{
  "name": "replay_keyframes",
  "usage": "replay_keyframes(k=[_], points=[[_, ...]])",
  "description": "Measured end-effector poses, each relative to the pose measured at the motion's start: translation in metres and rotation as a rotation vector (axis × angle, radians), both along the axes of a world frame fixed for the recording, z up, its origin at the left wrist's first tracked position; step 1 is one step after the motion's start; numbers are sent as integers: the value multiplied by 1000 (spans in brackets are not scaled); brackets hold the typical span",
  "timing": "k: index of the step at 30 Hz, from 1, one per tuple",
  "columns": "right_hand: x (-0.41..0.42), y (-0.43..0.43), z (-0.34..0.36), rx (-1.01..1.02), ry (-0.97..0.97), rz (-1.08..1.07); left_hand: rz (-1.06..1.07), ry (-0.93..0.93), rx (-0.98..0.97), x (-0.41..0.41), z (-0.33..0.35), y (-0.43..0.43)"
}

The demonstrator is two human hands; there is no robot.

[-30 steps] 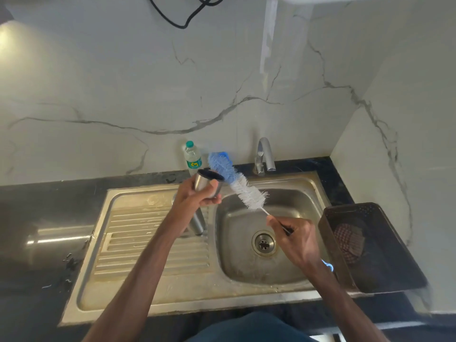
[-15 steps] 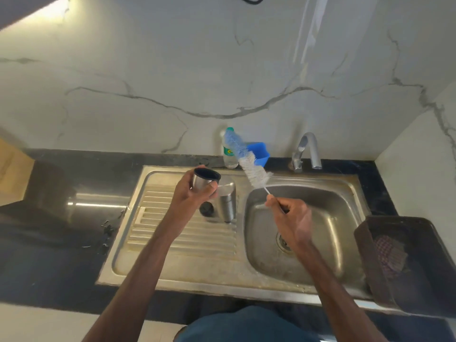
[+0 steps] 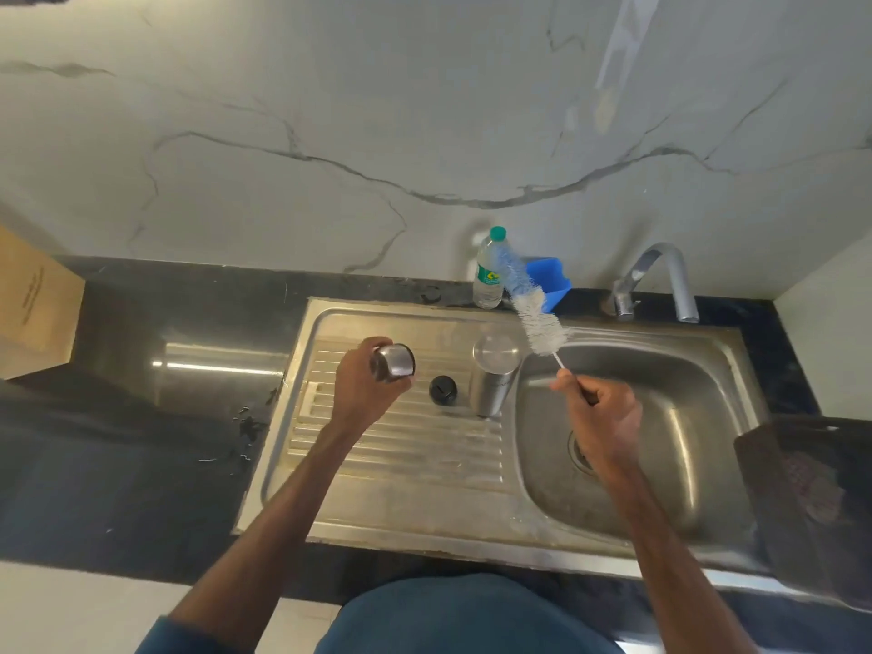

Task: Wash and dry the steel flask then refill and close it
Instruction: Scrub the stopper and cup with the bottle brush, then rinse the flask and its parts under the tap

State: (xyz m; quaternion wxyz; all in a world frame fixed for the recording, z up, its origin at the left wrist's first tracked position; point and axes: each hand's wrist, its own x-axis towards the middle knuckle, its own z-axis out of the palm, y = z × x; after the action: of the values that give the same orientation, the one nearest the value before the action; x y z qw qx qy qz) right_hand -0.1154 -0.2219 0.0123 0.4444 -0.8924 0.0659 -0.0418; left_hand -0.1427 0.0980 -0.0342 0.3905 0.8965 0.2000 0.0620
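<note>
Both arms reach forward, left grip (image 3: 365, 389) and right grip (image 3: 604, 417) each clasping, well apart.

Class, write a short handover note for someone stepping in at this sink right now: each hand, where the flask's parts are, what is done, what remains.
Left hand: grips the steel cup above the draining board.
Right hand: grips the bottle brush by its wire handle, bristles raised over the back of the basin.
Flask: stands on the draining board at the basin's edge; the black stopper lies just left of it.
Done: flask opened, cup and stopper off. How much has been scrubbed cannot be told.
Left: finish washing, dry, refill (a water bottle stands by the wall), close.
</note>
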Motion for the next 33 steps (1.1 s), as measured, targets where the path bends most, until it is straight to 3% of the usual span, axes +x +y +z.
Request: replay_keyframes(k=[4,14,26,33], points=[[0,-2,-9,-52,31,-53,-64,203,146,16,-36,3],[1,-16,-18,-52,56,-106,-147,452,348,41,-76,-8],[15,-31,7,-40,131,-82,-132,538,425,35,-91,-9],[72,-43,50,-423,111,-80,-304,474,644,41,-51,-19]])
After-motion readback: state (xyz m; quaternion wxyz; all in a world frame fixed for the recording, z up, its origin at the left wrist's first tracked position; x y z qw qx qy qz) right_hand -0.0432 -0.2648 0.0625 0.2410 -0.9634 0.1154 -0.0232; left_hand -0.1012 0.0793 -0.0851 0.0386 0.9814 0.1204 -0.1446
